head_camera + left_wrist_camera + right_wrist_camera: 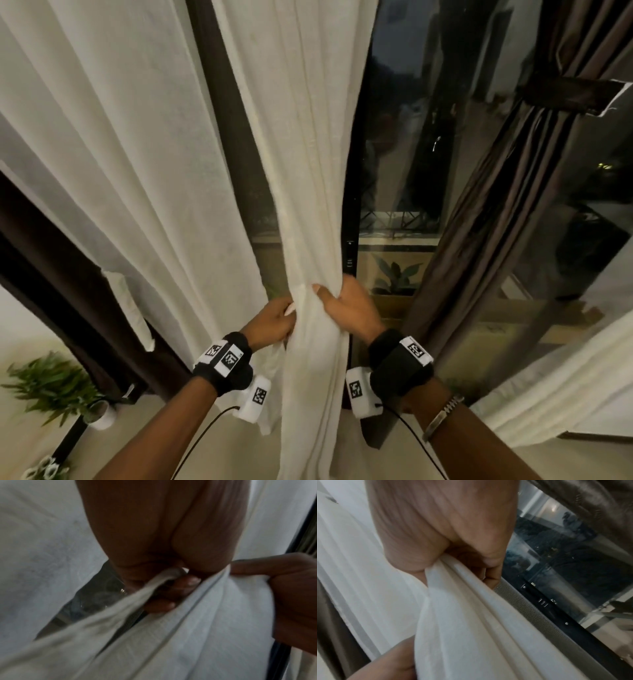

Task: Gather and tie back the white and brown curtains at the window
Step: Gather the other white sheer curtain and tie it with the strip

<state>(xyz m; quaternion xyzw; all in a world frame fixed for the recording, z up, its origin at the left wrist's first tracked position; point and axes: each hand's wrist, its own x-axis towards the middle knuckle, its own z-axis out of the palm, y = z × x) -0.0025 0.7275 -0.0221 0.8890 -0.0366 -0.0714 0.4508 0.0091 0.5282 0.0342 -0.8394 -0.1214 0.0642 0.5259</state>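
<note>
A white curtain panel (308,154) hangs in the middle of the window, bunched into folds at waist height. My left hand (274,320) grips the bunch from its left side, fingers curled into the cloth (164,588). My right hand (346,301) grips the same bunch from the right, thumb over the front and fingers wrapped behind (491,574). A second white curtain (113,154) hangs loose at the left. At the right, a brown curtain (513,178) is gathered by a brown tie-back band (568,94). Another brown curtain (68,291) hangs at the far left.
Dark window glass (411,120) and a black frame post (349,240) stand right behind the held panel. A green potted plant (51,383) sits low at the left, with a small white cup (101,414) beside it. More white cloth (565,387) drapes at the lower right.
</note>
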